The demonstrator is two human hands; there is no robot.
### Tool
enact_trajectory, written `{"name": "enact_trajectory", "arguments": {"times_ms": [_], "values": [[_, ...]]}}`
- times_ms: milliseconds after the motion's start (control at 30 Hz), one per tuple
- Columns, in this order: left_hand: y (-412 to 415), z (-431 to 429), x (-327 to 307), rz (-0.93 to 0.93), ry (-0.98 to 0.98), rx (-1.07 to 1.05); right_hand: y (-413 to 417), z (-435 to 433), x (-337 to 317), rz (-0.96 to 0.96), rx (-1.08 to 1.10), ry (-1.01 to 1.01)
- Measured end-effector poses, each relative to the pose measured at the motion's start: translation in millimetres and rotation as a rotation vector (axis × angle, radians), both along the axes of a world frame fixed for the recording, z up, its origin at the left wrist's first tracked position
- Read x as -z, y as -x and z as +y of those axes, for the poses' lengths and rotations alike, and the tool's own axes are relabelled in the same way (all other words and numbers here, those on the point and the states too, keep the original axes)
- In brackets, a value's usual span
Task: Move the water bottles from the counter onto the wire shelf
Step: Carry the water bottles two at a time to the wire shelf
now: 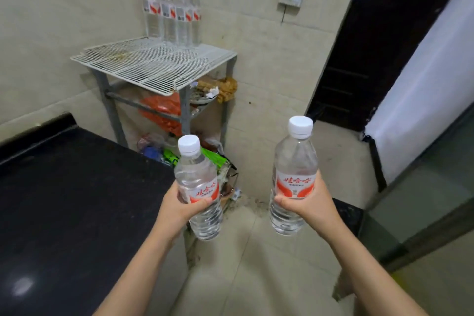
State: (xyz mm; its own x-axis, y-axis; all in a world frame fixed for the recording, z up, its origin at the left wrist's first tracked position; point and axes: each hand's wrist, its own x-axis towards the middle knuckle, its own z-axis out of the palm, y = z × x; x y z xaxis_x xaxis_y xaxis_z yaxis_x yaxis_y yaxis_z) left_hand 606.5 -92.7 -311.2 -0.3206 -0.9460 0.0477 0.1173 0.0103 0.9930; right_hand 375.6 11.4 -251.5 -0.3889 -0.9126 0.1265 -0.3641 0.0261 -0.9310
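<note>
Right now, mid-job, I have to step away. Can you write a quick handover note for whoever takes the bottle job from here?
Left grip: holds one bottle round its label, upright, in the air.
Right grip: holds a second bottle the same way.
Both bottles are off the counter and short of the wire shelf.
Done: a row of bottles stands at the shelf's back, by the wall.
Left: set these two on the shelf's bare front. No more bottles show on the visible part of the counter; check the rest.
</note>
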Motion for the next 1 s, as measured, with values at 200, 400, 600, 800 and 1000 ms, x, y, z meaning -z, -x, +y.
{"name": "enact_trajectory", "arguments": {"times_ms": [200,400,600,800,1000], "values": [[49.8,-50.9,3.5,-0.016,-0.032,0.029,50.5,-42.2,26.4,-0.04,0.021,-0.076],[100.7,-104.3,3.3,-0.031,-0.062,-0.034,119.2,-126.8,35.0,-0.068,-0.104,-0.099],[148.9,-167.9,-33.8,0.005,0.026,-0.203,176.2,-252.5,16.6,-0.069,-0.27,-0.019],[179.2,-210.6,-85.6,0.107,0.119,-0.321,196.0,-352.0,-17.3,-0.105,-0.479,0.079],[167.8,-254.4,-121.5,0.127,0.204,-0.441,180.3,-436.0,-51.3,-0.146,-0.637,0.198]]}}
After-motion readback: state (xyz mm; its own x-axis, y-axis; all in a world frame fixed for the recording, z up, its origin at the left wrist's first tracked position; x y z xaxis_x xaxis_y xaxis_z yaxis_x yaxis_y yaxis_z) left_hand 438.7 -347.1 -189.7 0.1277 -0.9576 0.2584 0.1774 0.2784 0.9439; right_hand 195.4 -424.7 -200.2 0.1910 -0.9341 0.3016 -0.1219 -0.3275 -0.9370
